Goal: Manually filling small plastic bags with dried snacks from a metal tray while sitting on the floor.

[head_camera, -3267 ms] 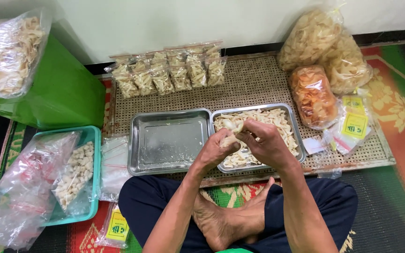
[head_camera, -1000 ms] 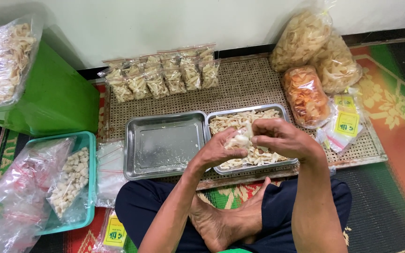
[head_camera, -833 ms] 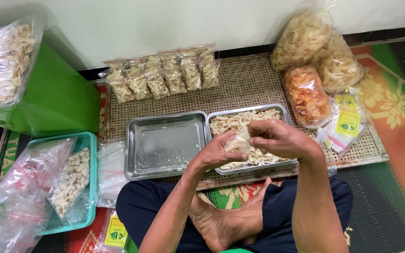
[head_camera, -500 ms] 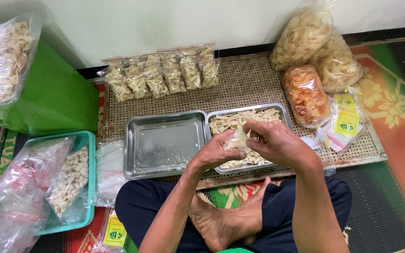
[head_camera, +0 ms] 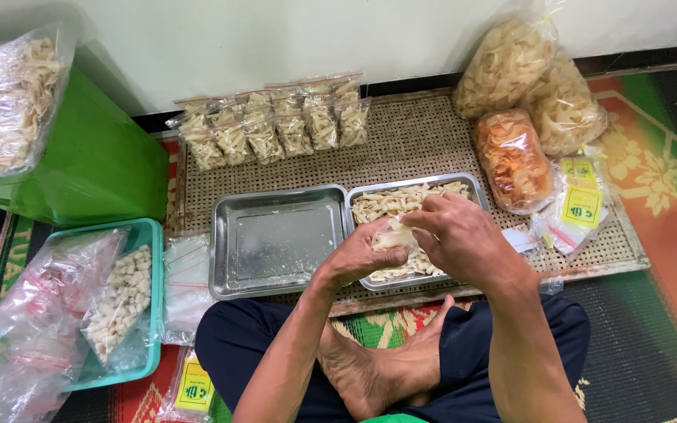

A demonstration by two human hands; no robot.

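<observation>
Steel, shiny and shallow: two rectangular metal trays sit side by side on the woven cane mat. The left tray is bare but for crumbs; the right tray holds pale cracker strips. Over that right tray, the left hand curls around a small clear plastic packet of strips, cupping it mouth-up so nothing spills, while the right hand pinches at its top, fingers closed on the plastic. Beyond the trays, by the wall, stands a row of filled small packets, about ten. Right of the trays lie three big bags of crackers, two pale and one orange. Left of them a teal plastic basket holds further bags.
</observation>
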